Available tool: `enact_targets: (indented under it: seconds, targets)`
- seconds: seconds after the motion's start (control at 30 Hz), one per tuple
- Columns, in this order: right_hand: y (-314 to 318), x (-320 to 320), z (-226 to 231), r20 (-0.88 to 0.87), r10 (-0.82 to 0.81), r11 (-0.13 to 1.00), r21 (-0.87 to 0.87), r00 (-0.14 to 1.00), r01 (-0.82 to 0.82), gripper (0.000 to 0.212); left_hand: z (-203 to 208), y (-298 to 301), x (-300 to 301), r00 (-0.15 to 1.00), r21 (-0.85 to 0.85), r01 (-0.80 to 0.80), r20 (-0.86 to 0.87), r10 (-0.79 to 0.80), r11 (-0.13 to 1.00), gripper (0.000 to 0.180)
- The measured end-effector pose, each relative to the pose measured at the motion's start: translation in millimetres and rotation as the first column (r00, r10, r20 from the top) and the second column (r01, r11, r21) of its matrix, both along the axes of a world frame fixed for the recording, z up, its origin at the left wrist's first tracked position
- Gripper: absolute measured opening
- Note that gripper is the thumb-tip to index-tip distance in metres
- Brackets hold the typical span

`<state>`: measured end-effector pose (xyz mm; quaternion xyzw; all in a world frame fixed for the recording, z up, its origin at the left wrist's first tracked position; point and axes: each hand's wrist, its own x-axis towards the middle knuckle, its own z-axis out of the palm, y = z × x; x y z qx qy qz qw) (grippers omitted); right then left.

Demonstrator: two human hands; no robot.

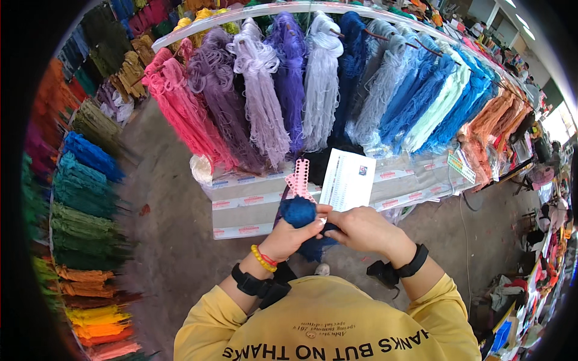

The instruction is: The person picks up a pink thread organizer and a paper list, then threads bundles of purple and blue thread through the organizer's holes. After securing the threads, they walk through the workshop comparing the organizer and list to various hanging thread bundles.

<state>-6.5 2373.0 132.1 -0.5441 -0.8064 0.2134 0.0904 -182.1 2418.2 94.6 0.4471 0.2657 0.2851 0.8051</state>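
Note:
A bundle of dark blue thread [297,212] is gripped in my left hand [291,236], its looped top bulging above the fingers and loose strands hanging below. My right hand [361,227] meets the left from the other side, with thumb and fingers pinched on the same thread. A small white bit shows between the fingertips, too small to name. Just beyond my hands, pink cards with punched holes [299,180] lie at the table edge. Right of them is a white printed sheet [349,180] with rows of small marks and a dark picture in its corner.
Skeins of pink, purple, white and blue thread [320,84] hang from a rack behind the grey table [241,207]. A green-edged punched card [461,167] lies right, near orange skeins [495,123]. More coloured skeins [84,207] line the left side. A cable [466,253] trails on the floor.

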Motion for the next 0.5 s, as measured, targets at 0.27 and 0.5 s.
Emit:
enact_targets:
  seconds: [0.27, 0.5]
  targets:
    - [26.8, -24.8, -7.3, -0.112, -0.018, 0.970, 0.238, 0.994, 0.044, 0.016, 0.4, 43.6, -30.7, 0.984, 0.055, 0.159, -0.092, -0.154, 0.986, 0.014]
    - [56.5, -46.4, -26.7, -0.100, -0.066, 0.925, 0.366, 0.993, 0.098, 0.013, 1.4, 71.3, -58.8, 0.988, 0.047, 0.043, -0.151, -0.036, 0.998, 0.023]
